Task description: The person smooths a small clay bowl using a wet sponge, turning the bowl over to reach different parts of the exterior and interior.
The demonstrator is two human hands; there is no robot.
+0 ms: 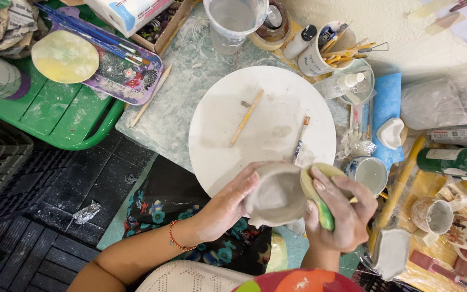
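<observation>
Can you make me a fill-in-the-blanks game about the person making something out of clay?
1. The left hand holds a small grey clay ____.
2. The right hand presses a yellow and green ____ against the clay.
3. Two thin wooden-handled tools lie on the ____ white board.
4. An orange beaded bracelet circles the ____ wrist.

Missing words: bowl; sponge; round; left

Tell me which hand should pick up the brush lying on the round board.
Probably the left. The right hand grips the sponge against the clay bowl, so it is occupied. The left hand only cradles the bowl, and the brush lies up-left, on its side.
</observation>
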